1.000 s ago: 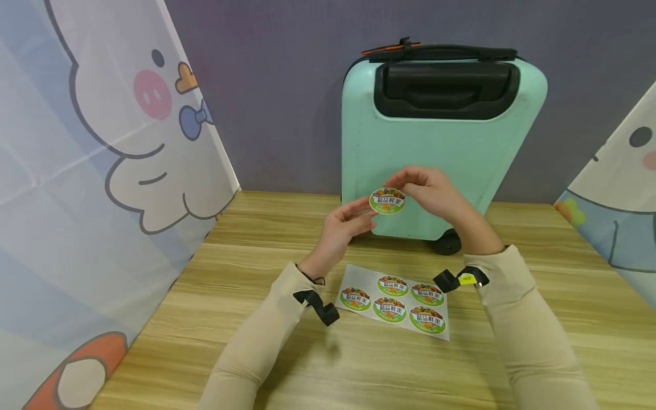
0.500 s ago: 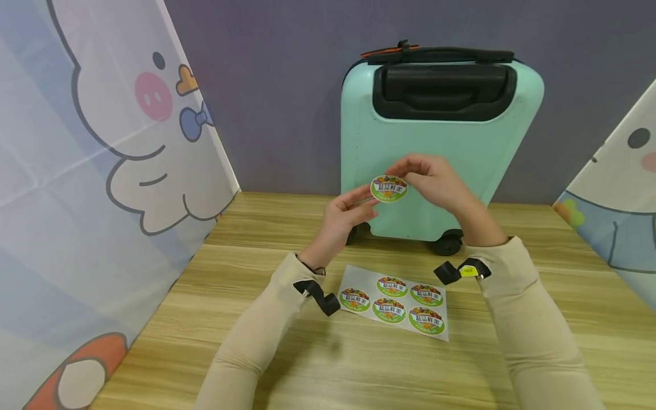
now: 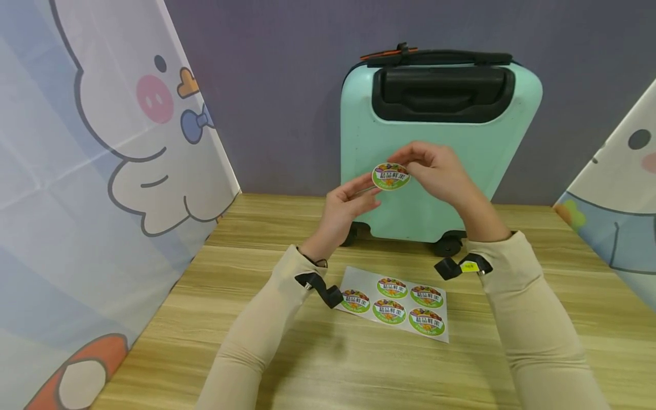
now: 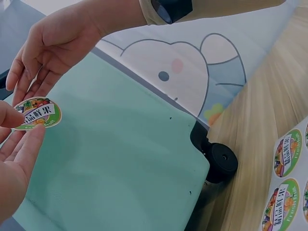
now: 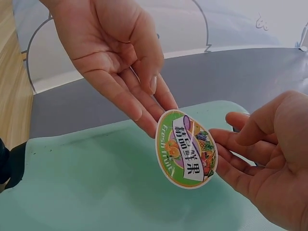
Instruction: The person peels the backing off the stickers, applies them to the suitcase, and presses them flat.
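A round fruit sticker (image 3: pixel 391 177) with a green and white face is held up in front of the mint suitcase (image 3: pixel 446 142). My left hand (image 3: pixel 345 208) touches its left edge with nearly straight fingers, their tips partly behind it, the thumb apart. From the upper right my right hand (image 3: pixel 435 171) holds the sticker's edge at its bent fingertips. In the right wrist view both hands' fingertips meet the sticker (image 5: pixel 186 149) from opposite sides. Below, a white sheet (image 3: pixel 359 277) with several matching stickers lies on the table.
The suitcase stands upright at the back of the wooden table (image 3: pixel 246 273), its black handle recess (image 3: pixel 443 94) at the top and a black wheel (image 3: pixel 447 245) at the bottom. Cartoon-printed cloths (image 3: pixel 61 216) hang on both sides, with a dark grey backing (image 3: pixel 266 114) behind.
Both hands have risen together with the sticker, which now overlaps a higher part of the suitcase and sits slightly further right. The sheet has stayed in place.
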Motion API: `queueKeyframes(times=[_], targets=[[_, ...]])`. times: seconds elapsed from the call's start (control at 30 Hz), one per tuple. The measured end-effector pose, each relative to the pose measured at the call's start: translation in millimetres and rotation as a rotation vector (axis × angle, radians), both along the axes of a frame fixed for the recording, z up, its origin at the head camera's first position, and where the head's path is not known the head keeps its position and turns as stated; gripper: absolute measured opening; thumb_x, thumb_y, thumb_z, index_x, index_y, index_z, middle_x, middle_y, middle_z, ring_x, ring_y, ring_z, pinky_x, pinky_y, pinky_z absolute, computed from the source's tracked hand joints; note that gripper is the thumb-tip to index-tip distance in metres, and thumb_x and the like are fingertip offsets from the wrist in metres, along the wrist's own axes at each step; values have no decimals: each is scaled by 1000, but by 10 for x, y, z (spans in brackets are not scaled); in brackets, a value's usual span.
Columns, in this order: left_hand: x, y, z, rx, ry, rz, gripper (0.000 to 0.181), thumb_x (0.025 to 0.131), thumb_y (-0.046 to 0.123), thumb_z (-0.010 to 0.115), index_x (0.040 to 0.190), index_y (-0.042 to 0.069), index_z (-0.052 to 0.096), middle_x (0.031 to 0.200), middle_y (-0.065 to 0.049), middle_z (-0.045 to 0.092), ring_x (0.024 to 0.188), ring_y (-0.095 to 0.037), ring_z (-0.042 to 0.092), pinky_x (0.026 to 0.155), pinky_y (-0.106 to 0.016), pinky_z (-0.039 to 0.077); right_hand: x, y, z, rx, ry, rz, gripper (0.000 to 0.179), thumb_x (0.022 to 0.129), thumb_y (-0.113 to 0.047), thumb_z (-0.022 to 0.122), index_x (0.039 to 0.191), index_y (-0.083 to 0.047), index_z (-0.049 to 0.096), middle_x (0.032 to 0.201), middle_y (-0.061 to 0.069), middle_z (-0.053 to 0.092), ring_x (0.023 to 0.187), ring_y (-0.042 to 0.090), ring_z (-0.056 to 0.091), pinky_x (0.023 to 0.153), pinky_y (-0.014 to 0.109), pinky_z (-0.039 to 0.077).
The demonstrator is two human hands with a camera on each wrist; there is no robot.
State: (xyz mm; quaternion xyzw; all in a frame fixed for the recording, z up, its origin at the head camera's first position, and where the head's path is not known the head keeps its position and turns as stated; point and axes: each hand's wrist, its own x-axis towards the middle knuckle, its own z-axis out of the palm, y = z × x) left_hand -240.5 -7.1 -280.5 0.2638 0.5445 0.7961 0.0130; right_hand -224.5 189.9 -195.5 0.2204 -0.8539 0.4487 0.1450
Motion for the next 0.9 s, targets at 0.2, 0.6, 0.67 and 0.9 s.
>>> queueKeyframes(times=[0.2,0.6,0.67,0.9], targets=[[-11,19,47,10,-4,14,45,96,-10,55,141,-4,52,139,-19,56,124,-30,58,92,-37,54,-8,-10,36,0,32,-11,27,98,-4,48,114,0,70,113,16,69,93,14,64,75,22,46],[-38,49,184,47,13,18,49,95,-14,52,143,-3,50,142,-18,53,127,-30,55,92,-35,54,-50,-34,118,-77,120,-13,25,97,-1,50,111,2,70,110,11,71,91,7,64,77,21,47],[-39,52,200,47,17,20,50,95,-14,52,143,-3,50,143,-18,53,128,-31,55,92,-34,54,-64,-37,119,-92,132,-16,25,97,-1,50,110,1,70,109,9,71,92,7,65,77,21,47],[-53,65,246,47,32,24,52,94,-15,54,144,-3,49,144,-17,52,128,-29,54,93,-33,53,-97,-47,128,-150,179,-20,26,96,1,47,111,1,69,108,3,72,94,10,64,78,21,46]])
